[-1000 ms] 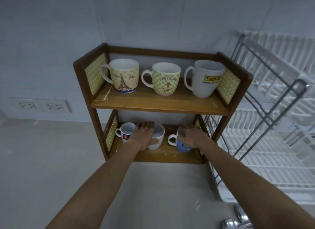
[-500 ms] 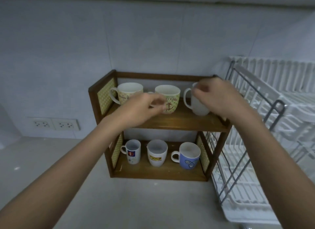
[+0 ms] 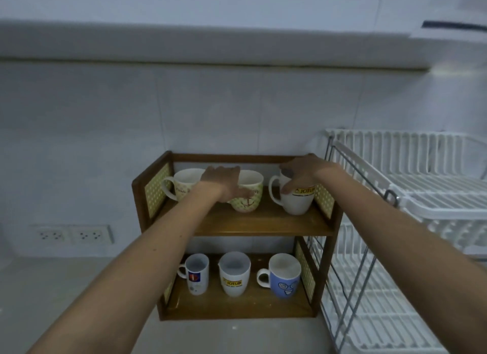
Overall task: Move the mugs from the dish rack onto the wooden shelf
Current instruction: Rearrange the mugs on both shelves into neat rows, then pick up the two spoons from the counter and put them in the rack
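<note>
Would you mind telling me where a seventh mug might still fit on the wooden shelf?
Both tiers are crowded, three mugs each. Barest patches: the top board's front strip before the anchor mug, and the bottom board's front strip before the blue mug.

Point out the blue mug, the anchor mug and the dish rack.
blue mug [image 3: 284, 285]: head view, front of body.
anchor mug [image 3: 246, 202]: head view, printed side.
dish rack [image 3: 421, 195]: head view, upper tray rim.

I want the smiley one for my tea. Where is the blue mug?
The blue mug stands at the right end of the wooden shelf's lower tier, beside the white Jotun mug.
</note>
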Available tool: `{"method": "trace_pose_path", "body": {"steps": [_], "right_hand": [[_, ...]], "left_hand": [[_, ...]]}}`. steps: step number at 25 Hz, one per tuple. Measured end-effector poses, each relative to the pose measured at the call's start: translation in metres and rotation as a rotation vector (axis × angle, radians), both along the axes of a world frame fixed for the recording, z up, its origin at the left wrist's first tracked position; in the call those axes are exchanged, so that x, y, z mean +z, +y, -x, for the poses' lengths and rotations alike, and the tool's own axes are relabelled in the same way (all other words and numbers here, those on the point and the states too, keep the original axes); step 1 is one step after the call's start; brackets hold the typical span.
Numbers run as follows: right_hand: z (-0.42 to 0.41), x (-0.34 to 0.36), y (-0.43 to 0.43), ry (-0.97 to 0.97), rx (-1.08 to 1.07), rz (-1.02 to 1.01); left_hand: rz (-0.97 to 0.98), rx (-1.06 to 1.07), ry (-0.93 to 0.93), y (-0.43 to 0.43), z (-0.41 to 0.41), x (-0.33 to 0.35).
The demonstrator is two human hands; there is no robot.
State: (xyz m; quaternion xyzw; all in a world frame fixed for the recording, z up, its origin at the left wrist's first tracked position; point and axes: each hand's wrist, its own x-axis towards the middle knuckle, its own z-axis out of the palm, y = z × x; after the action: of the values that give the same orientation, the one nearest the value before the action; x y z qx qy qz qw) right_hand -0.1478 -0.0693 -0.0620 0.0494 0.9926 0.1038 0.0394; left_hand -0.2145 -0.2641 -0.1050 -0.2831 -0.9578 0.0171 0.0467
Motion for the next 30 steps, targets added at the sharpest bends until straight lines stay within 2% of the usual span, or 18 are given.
{"method": "trace_pose_path", "body": {"steps": [3,5,7,9,12,15,17,19,21,23,27,30], "right_hand": [[-0.002,-0.004,0.003,-0.035,-0.018,0.069],[-0.003,-0.01,-0.006,0.085,0.003,0.101],[-0.003,-0.022,-0.026,0.234,0.092,0.084],[-0.003,-0.034,-0.05,0.262,0.188,0.029],[-0.005,-0.051,-0.07,0.267,0.185,-0.018],[-0.034,-0.07,-0.078,0.522,0.16,0.133],[-0.072,-0.095,-0.08,0.734,0.2,0.251],[-0.123,-0.13,-0.076,0.81,0.235,0.378],[-0.18,-0.17,-0.064,0.813,0.228,0.515],[-0.238,-0.211,-0.045,0.792,0.216,0.623],[-0.341,-0.282,0.024,0.69,0.125,0.629],[-0.379,-0.315,0.085,0.47,-0.045,0.596]], "left_hand": [[-0.062,-0.012,0.02,-0.015,0.002,0.005],[-0.018,0.078,0.039,-0.038,0.011,0.011],[0.099,0.162,-0.019,-0.062,0.018,0.009],[0.121,0.171,-0.088,-0.077,0.019,0.001],[0.018,0.131,-0.002,-0.082,0.012,-0.007],[-0.098,0.085,0.159,-0.077,-0.021,-0.019],[-0.294,0.032,0.294,-0.072,-0.061,-0.048],[-0.534,-0.032,0.317,-0.06,-0.119,-0.089],[-0.75,-0.048,0.22,-0.043,-0.181,-0.135],[-0.846,-0.065,0.099,-0.023,-0.24,-0.181],[-0.794,-0.086,-0.253,0.036,-0.339,-0.251],[-0.705,-0.096,-0.452,0.091,-0.382,-0.282]]}}
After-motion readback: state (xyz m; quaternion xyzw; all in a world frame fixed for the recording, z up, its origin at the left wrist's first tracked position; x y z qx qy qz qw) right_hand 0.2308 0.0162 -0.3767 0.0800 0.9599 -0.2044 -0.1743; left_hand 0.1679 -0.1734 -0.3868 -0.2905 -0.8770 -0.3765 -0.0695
